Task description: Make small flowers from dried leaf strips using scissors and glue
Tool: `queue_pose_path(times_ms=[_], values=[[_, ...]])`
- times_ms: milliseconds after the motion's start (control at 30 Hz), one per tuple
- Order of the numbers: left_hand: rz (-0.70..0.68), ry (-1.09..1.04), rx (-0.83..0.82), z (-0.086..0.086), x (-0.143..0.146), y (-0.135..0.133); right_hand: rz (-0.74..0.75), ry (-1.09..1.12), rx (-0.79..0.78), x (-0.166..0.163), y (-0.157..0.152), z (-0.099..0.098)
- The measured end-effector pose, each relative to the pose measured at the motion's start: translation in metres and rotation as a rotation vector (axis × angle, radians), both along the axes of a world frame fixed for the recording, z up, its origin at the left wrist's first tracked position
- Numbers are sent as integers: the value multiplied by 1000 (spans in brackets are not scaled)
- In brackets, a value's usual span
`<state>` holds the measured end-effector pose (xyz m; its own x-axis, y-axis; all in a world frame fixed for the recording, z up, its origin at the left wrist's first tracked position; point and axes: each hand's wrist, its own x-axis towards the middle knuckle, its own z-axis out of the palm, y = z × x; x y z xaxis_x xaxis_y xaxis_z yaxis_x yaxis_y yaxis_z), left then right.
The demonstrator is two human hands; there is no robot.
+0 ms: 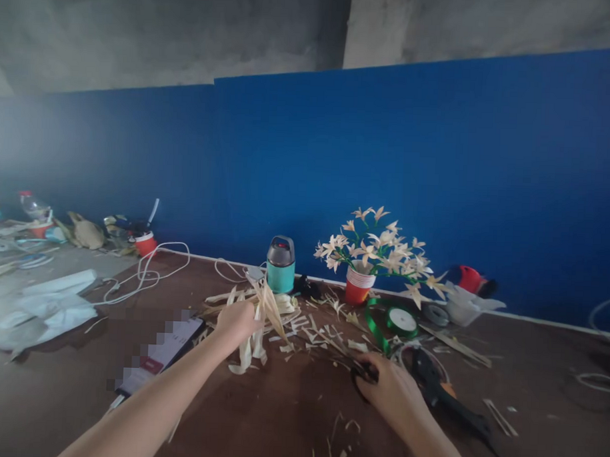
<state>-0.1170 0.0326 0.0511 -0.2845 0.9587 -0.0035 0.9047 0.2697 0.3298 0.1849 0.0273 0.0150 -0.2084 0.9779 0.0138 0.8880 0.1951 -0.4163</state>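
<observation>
My left hand (238, 321) is closed round a bunch of pale dried leaf strips (262, 318) and holds them above the brown table (278, 414). My right hand (390, 390) rests low on the table with its fingers curled over black scissors (362, 373). More cut strips (316, 332) lie scattered between the two hands. Behind them stands a red paper cup (358, 286) with a bouquet of pale handmade flowers (379, 248).
A green ribbon roll (398, 320), a black glue gun (442, 393), a teal flask (280, 265) and a phone (163, 350) lie around the hands. White cables (148, 273), white cloth (42, 306) and clutter fill the left. A blue wall (437, 173) backs the table.
</observation>
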Motion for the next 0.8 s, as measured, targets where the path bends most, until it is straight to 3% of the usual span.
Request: queue_pose_path(times_ms=[133, 233, 367, 433, 500, 567, 667, 733, 800], values=[[4, -40, 42, 13, 0, 1, 0, 93, -4, 3, 0, 2], [-6, -121, 133, 24, 5, -1, -6, 295, -42, 2, 1, 4], [61, -948, 385, 17, 34, -6, -5, 750, -211, -7, -1, 2], [107, -1352, 446, 3, 55, -9, 11, 954, -407, -12, -3, 0], [151, -1596, 451, -14, 75, -12, 11, 1018, -543, -15, -6, -3], [190, -1678, 405, -31, 88, -13, -8, 919, -477, -15, -7, -5], [192, -1715, 398, -46, 94, -14, 39, 644, -158, -13, -6, -7], [95, -1759, 365, -50, 94, -17, 70, 504, -27, -15, -8, -6], [-43, -1796, 206, -51, 96, -22, 51, 409, 44, -20, -13, -3]])
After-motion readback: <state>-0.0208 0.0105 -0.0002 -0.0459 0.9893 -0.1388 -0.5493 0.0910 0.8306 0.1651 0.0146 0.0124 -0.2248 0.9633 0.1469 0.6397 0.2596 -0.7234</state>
